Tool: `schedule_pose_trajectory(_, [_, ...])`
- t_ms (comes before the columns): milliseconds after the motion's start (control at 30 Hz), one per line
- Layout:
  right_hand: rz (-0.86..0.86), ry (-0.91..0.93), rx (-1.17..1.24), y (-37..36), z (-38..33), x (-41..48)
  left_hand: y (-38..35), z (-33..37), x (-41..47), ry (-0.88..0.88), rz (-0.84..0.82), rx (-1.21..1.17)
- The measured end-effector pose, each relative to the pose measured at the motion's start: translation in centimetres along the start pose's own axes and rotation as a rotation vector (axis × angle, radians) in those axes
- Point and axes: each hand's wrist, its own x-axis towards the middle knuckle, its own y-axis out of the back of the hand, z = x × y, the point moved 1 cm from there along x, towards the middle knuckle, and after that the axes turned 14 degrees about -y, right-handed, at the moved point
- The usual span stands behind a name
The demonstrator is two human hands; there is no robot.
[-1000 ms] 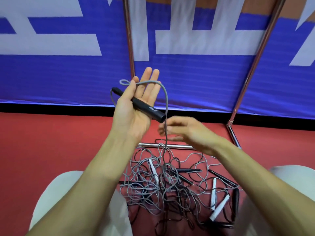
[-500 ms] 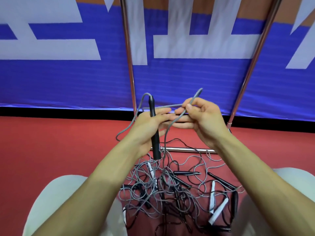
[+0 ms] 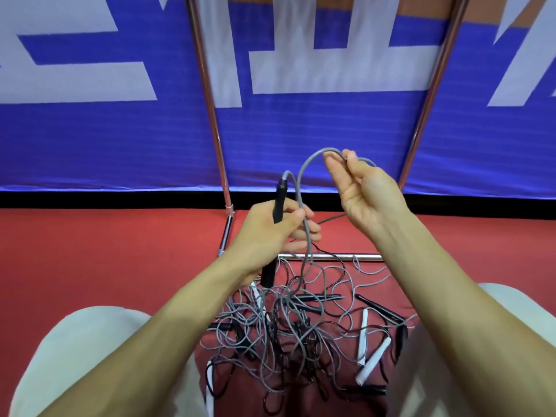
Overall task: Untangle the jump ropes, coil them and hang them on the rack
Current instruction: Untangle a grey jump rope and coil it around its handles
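My left hand (image 3: pixel 272 231) is closed around an upright black handle (image 3: pixel 279 203) of a grey jump rope (image 3: pixel 302 191). The grey cord arcs up from the handle's top to my right hand (image 3: pixel 365 191), whose fingertips pinch it at the top of the loop. From there the cord drops past my left fingers into a tangled pile of ropes (image 3: pixel 288 332) on the red floor between my knees. The pile mixes grey and black cords with black handles (image 3: pixel 379 307) and white handles (image 3: pixel 373 359). The metal rack (image 3: pixel 210 94) stands just beyond the pile.
The rack has two slanted chrome uprights, the right one (image 3: pixel 430 94), and a low crossbar (image 3: pixel 334 256) on the floor. A blue and white banner (image 3: pixel 120 145) hangs behind it. My knees in light trousers (image 3: pixel 84 350) flank the pile.
My left hand turned the handle from lying across an open palm to upright in a closed grip. My right hand took the cord and lifted it up and to the right, forming a loop.
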Motion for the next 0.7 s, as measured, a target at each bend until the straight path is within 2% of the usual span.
schedule_pose_trajectory(133, [0.114, -0.016, -0.466, 0.6, 0.3, 0.0, 0.6, 1.7, 0.3, -0.098, 0.198, -0.255])
schedule_pose_trajectory(200, [0.118, -0.027, -0.730, 0.6, 1.1, -0.1, 1.2, 2.8, 0.5, -0.141, 0.283, -0.392])
schedule_pose_trajectory(300, [0.013, -0.081, -1.020, 0.5, 2.6, 0.0, 2.2, 3.7, 0.6, -0.182, 0.374, -0.568])
schedule_pose_trajectory(433, [-0.224, -0.230, -1.366, 0.8, 4.6, -0.3, 3.5, 3.8, 0.7, -0.204, 0.432, -0.787])
schedule_pose_trajectory(533, [-0.255, -0.134, -1.764, 1.7, 6.5, -0.3, 4.5, 3.9, 0.7, -0.176, 0.434, -1.003])
schedule_pose_trajectory(600, [-0.200, -0.096, -1.805, 2.1, 7.2, 0.0, 5.0, 4.0, 0.7, -0.169, 0.441, -1.063])
schedule_pose_trajectory(700, [-0.076, -0.108, -1.534, 1.8, 6.9, 0.0, 5.3, 3.5, 0.8, -0.148, 0.469, -0.987])
